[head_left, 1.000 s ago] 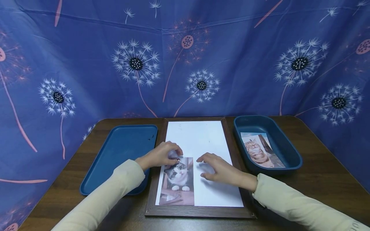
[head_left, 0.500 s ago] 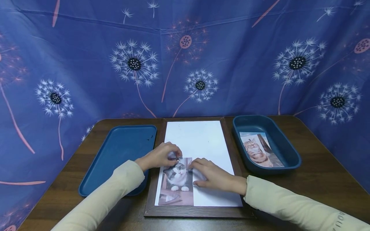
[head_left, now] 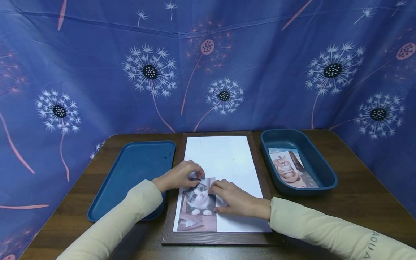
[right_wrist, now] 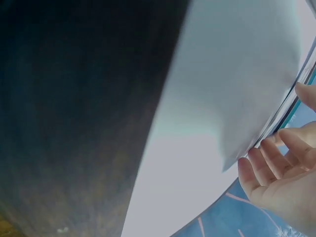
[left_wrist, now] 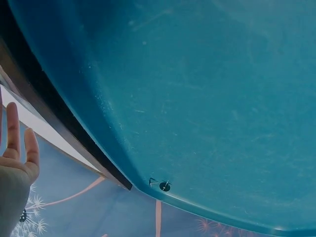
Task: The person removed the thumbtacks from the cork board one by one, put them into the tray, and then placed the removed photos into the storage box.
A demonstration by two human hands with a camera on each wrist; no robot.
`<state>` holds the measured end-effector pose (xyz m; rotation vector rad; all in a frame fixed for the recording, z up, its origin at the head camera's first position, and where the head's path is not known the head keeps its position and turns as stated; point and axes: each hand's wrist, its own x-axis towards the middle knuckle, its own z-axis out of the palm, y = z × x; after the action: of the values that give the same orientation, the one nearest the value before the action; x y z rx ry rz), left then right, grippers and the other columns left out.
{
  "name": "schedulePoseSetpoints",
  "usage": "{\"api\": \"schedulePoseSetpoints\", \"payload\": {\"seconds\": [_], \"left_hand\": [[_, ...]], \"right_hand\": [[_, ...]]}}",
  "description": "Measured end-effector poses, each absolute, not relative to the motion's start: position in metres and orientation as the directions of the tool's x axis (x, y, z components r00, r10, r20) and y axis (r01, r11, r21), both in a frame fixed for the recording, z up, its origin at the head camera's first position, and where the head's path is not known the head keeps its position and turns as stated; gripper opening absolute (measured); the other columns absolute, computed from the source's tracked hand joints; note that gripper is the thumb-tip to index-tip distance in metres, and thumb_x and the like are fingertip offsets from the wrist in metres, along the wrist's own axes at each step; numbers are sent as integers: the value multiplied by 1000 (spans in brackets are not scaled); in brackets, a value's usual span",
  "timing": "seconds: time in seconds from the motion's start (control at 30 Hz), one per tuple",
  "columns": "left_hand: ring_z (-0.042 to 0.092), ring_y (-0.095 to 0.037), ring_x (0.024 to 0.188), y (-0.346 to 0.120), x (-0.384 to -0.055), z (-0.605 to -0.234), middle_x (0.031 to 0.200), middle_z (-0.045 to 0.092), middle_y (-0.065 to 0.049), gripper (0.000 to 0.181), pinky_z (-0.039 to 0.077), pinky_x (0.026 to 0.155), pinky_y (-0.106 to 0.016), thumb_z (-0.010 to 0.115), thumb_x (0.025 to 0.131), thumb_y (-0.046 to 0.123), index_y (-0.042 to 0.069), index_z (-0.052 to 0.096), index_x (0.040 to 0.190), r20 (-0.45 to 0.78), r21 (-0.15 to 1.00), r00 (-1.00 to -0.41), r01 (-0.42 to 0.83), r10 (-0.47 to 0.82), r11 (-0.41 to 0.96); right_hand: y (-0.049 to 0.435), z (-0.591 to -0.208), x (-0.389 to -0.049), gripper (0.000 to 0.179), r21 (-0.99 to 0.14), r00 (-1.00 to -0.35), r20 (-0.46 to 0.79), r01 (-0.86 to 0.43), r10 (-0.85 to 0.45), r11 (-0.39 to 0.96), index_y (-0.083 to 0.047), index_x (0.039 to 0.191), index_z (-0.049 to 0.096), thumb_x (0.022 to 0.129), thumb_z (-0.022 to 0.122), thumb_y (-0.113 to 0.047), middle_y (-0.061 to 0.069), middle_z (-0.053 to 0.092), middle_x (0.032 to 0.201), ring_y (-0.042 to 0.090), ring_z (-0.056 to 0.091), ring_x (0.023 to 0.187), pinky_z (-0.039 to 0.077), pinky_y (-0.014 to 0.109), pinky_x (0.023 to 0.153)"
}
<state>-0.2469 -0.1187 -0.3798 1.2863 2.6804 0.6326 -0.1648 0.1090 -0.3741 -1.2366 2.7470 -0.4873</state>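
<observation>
A picture card of a grey-and-white cat (head_left: 199, 207) lies at the lower left of a white board (head_left: 224, 155) with a brown wooden frame. At the card's top edge, my left hand (head_left: 180, 176) pinches a small thumbtack between thumb and forefinger, mostly hidden by the fingertips. My right hand (head_left: 235, 200) has loosely bent fingers at the card's right edge, the thumb lower down beside it. The right wrist view shows these fingers (right_wrist: 261, 168) close over the white surface. In the left wrist view, part of the left hand (left_wrist: 17, 173) appears at the edge.
To the left lies a flat blue tray (head_left: 139, 169) with a few small tacks (left_wrist: 164, 186) near its far right corner. On the right stands a deeper blue bin (head_left: 320, 166) holding cat pictures (head_left: 287, 171). A blue dandelion-print cloth (head_left: 182, 65) hangs behind the table.
My right hand has moved left from over the white board to the card's right edge. The left hand stays at the card's top, and the card has not shifted on the board.
</observation>
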Motion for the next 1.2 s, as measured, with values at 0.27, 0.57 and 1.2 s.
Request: {"api": "schedulePoseSetpoints", "payload": {"seconds": [0.27,0.57,1.2], "left_hand": [[52,-11,86,-116,-246,-380,85,61,8,17,45,82,-30,66,81,17,18,67,98,73,386,-652,717,755,581],[52,-8,84,-115,-247,-383,83,60,10,13,45,81,-28,65,81,18,20,67,94,98,336,-627,752,773,568],[51,-11,81,-113,-247,-381,82,60,8,15,45,79,-27,65,81,16,17,67,96,59,385,-627,732,777,561]], "right_hand": [[108,-375,-163,46,-306,-654,44,-728,-755,613,-12,118,53,80,68,-35,1,51,119,16,46,110,42,36,90],[107,-377,-163,49,-301,-652,27,-728,-758,616,-12,118,53,81,66,-40,2,49,123,16,45,113,42,36,91],[108,-374,-166,53,-277,-636,-8,-740,-772,613,-11,122,53,80,66,-42,3,47,127,17,43,115,41,36,92]]}}
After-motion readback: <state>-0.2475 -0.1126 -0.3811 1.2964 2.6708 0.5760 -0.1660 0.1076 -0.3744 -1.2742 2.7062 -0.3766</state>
